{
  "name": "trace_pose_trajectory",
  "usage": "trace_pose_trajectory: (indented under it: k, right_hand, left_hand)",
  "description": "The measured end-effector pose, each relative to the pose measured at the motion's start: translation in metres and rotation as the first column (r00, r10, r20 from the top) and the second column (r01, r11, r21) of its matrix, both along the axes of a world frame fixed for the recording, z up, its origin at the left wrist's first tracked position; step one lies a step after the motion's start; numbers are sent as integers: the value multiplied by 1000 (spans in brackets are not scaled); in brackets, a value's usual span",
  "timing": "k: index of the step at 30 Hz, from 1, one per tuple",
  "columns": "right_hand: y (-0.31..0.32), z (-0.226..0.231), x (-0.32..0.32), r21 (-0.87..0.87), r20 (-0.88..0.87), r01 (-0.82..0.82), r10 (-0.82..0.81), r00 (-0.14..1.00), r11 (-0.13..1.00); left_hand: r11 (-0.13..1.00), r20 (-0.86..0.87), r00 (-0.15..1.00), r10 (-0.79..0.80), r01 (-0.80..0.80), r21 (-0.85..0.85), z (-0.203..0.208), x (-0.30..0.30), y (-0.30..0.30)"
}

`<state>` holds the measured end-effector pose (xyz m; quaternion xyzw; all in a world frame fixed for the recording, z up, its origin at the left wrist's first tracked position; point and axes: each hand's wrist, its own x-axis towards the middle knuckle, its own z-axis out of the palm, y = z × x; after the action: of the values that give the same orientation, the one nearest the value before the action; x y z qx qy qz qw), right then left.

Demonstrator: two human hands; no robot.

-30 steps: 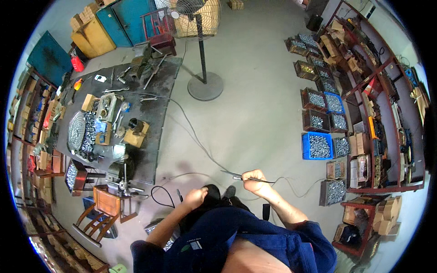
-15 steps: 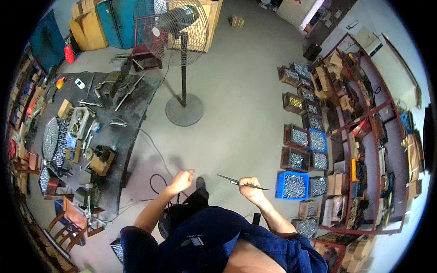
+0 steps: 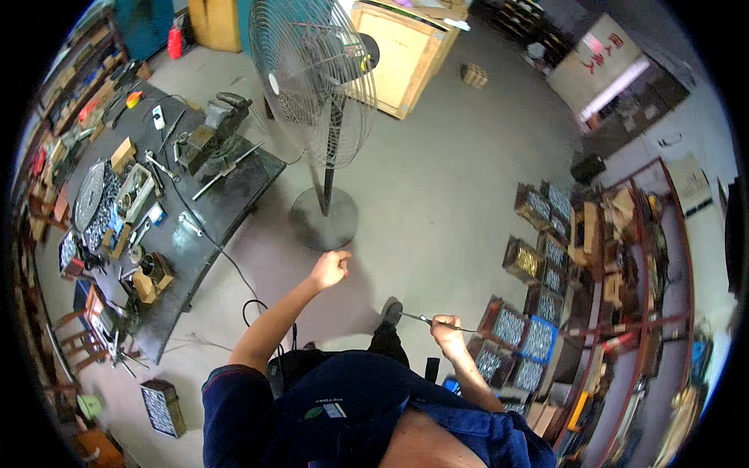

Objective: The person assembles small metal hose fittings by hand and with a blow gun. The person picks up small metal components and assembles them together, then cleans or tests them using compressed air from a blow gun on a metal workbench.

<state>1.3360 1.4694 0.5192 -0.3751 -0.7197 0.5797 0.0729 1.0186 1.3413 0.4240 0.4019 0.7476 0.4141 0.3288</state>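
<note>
My right hand [image 3: 447, 333] is closed around a long, thin, dark metal tool [image 3: 420, 317]. Its slender end points left and a short tail sticks out on the other side of the fist. The tool's exact kind is too small to make out. Held out in the air in front of me, my left hand [image 3: 331, 269] has its fingers curled in, and no object shows in it. The round base of a standing fan [image 3: 324, 222] lies just beyond that hand.
A dark workbench [image 3: 234, 207] with a vise [image 3: 214, 132] and scattered tools stands at left. Boxes of metal fasteners [image 3: 538, 339] line the floor before red-framed shelves [image 3: 651, 312] at right. A wooden crate [image 3: 398, 58] stands behind the fan. A black cable [image 3: 246, 277] hangs by the bench.
My view has turned and shifted, and the fan and crate appear larger. My left hand has risen and reaches further forward. The right hand keeps the tool, now nearer the fastener boxes.
</note>
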Motion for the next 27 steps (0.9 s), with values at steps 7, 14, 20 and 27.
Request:
trace_pose_trajectory:
  k: [7, 14, 20, 27]
  right_hand:
    - [202, -15, -58, 173, -152, -292, 318, 936, 941]
    - [316, 7, -181, -72, -199, -515, 494, 846, 854]
    - [377, 2, -293, 111, -198, -690, 696, 690, 715]
    - [475, 3, -386, 66, -130, -753, 754, 644, 654]
  left_hand:
    - [908, 216, 886, 410, -420, -3, -35, -14, 117]
    - [727, 18, 730, 683, -682, 86, -7, -55, 190]
    - [434, 143, 478, 867, -864, 258, -35, -129, 281]
    - [143, -88, 131, 987, -980, 139, 6, -230, 330]
